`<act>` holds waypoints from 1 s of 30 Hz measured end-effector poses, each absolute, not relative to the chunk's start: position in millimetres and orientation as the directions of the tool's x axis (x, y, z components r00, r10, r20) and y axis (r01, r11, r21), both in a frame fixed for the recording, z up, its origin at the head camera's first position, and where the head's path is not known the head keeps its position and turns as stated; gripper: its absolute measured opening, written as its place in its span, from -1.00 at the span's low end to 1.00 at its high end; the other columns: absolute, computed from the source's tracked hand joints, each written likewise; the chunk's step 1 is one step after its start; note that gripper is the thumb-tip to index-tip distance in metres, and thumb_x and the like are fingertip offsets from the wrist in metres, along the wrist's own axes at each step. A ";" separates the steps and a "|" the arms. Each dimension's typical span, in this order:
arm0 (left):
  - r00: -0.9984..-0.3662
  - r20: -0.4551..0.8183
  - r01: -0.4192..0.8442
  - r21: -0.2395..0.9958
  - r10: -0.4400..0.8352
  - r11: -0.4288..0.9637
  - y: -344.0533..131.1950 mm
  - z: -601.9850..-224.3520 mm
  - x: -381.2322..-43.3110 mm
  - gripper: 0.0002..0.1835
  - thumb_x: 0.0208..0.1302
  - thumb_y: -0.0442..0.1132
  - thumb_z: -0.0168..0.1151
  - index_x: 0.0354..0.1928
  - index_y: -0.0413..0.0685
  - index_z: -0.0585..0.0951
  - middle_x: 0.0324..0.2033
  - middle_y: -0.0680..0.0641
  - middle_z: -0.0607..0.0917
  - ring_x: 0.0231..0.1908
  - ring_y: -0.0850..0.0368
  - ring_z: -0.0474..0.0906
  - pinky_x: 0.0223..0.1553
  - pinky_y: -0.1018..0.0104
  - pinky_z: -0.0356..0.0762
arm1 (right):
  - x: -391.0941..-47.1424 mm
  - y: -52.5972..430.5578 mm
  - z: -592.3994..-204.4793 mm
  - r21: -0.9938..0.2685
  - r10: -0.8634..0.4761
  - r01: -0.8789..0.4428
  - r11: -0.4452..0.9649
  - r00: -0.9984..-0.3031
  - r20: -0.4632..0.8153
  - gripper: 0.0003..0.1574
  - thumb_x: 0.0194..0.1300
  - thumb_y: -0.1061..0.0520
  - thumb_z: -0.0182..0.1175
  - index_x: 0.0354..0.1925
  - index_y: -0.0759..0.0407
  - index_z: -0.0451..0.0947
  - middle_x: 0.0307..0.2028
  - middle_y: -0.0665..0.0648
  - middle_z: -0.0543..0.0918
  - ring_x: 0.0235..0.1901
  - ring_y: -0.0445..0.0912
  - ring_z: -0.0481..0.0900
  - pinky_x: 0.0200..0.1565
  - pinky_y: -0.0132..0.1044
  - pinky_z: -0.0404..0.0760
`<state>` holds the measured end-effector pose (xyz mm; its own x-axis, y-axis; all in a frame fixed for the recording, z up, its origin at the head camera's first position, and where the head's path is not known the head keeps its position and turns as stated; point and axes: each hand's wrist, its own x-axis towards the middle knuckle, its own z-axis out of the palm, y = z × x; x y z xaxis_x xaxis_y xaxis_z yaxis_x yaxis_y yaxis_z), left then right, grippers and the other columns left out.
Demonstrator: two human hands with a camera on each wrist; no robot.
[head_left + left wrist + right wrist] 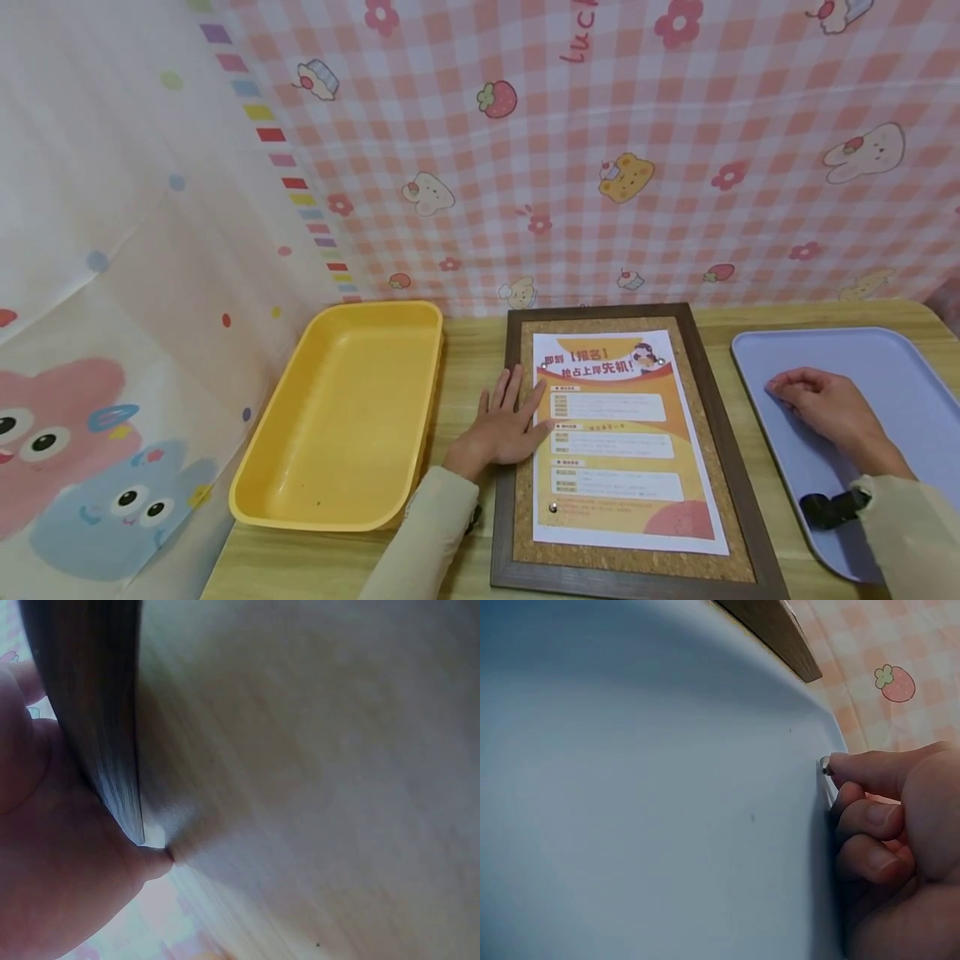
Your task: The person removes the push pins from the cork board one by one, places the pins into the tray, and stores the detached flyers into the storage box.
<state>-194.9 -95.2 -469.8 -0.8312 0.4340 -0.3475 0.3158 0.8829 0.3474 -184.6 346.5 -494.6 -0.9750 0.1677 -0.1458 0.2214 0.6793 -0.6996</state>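
Note:
My left hand point(504, 432) lies with fingers spread over the left side of a dark-framed cork board point(637, 564), its fingertips and thumb at the edge of a printed orange-and-white poster point(618, 450). Silver thumbtacks show at the poster's two upper corners and lower left, one being the lower-left thumbtack point(553, 507). In the left wrist view, the board's dark frame point(90, 682) stands beside the hand. Over the lilac tray point(911, 375) my right hand point(834, 414) pinches a small silver thumbtack point(824, 766) between thumb and forefinger, the other fingers curled in.
A yellow tray point(345, 408) stands left of the board on the wooden table point(468, 350). Behind rises a pink checked cloth point(480, 200), with a white printed cloth point(150, 292) on the left. A black strap device point(828, 508) is on my right wrist.

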 end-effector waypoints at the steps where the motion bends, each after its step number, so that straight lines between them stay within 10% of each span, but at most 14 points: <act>1: -0.832 -0.347 0.316 0.346 0.433 0.884 -95.0 -470.3 -195.3 -0.29 0.54 0.25 -0.34 0.60 0.30 -0.21 0.55 -0.06 -0.46 0.53 -0.01 -0.59 0.48 -0.18 -0.39 | -184.6 346.5 -494.3 -0.701 0.170 0.224 0.677 -0.974 -0.147 -0.45 0.48 -0.12 0.03 -0.04 0.35 0.58 -0.31 0.02 0.67 -0.43 -0.33 0.46 -0.43 -0.40 0.46; 10: -0.830 -0.355 0.309 0.352 0.431 0.884 -95.3 -472.1 -195.2 -0.29 0.54 0.23 -0.33 0.59 0.32 -0.23 0.55 -0.07 -0.48 0.52 0.01 -0.62 0.47 -0.17 -0.44 | -180.2 344.2 -489.4 -0.746 0.173 0.232 0.624 -0.972 -0.158 -0.42 0.48 -0.15 0.04 0.04 0.35 0.54 -0.44 -0.21 0.58 -0.49 -0.30 0.45 -0.49 -0.31 0.47; 30: -0.843 -0.339 0.307 0.334 0.418 0.891 -94.4 -470.8 -195.2 -0.27 0.52 0.28 -0.33 0.59 0.30 -0.22 0.55 -0.04 -0.46 0.53 0.01 -0.58 0.48 -0.16 -0.39 | -170.9 308.8 -464.5 -0.793 0.076 0.067 0.605 -0.997 -0.026 -0.50 0.50 -0.07 0.07 0.04 0.36 0.55 -0.58 -0.03 0.49 -0.58 -0.23 0.38 -0.56 -0.29 0.40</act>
